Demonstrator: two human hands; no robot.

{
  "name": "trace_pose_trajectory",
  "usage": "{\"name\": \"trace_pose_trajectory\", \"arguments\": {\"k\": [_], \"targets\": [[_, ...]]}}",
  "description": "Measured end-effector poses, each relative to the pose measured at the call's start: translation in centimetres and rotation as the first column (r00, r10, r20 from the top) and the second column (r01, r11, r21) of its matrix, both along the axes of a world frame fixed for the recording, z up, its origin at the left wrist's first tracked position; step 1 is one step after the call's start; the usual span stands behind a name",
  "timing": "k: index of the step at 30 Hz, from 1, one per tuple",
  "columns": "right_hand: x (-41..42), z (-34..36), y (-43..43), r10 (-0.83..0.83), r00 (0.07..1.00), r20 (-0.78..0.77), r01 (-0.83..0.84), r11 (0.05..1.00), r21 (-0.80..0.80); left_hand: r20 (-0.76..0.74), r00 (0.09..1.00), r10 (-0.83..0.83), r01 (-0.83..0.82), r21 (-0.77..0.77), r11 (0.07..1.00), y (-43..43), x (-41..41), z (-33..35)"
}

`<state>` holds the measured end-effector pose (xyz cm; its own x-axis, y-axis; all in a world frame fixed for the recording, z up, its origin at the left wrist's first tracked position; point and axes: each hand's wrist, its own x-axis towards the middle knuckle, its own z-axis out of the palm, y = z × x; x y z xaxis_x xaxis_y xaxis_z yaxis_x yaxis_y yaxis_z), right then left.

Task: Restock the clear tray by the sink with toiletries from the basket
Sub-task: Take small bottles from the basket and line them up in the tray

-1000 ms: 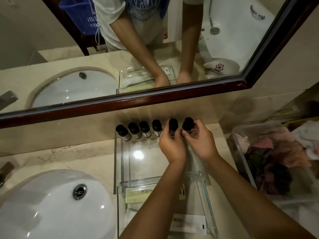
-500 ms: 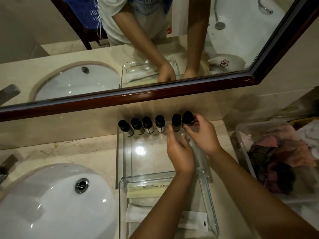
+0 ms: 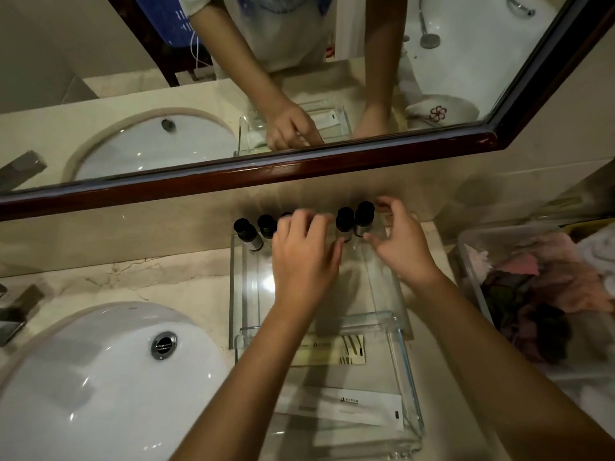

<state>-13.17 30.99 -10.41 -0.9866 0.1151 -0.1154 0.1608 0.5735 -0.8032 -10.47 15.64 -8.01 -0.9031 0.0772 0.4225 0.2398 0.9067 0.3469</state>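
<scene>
Left hand (image 3: 304,261): fingers curled over the middle of the row of bottles (image 3: 266,226) and blurred, so whether anything is gripped cannot be told. Right hand (image 3: 401,242): fingers spread and curved beside the end bottle (image 3: 363,216), nothing held. The black-capped bottles are lined upright along the far end of the clear tray (image 3: 237,294). Flat packets (image 3: 336,405) are noted in its near compartment. Sink (image 3: 100,377) at left, basket (image 3: 467,261) at right.
</scene>
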Motion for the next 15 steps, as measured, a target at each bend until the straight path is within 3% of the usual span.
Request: {"name": "trace_pose_trajectory", "arguments": {"k": [2,5,9,15], "targets": [[-0.4,0.0,-0.1,0.017,0.999,0.030,-0.018,0.999,0.030,0.019,1.000,-0.007,0.011,-0.249,0.969,-0.2,-1.9,0.9],[-0.8,-0.2,-0.5,0.022,0.998,0.063,-0.027,0.997,0.075,0.173,0.984,-0.042,0.117,-0.446,0.888,0.1,-3.7,2.4],[-1.0,-0.3,-1.0,0.015,0.999,0.035,-0.018,0.994,0.104,0.381,0.917,-0.116,0.276,-0.398,0.875,1.0,-5.0,2.4],[-0.4,-0.8,-1.3,-0.046,0.999,0.002,0.045,0.996,0.078,0.358,0.930,-0.085,0.230,-0.385,0.894,1.7,-5.1,1.5]]}}
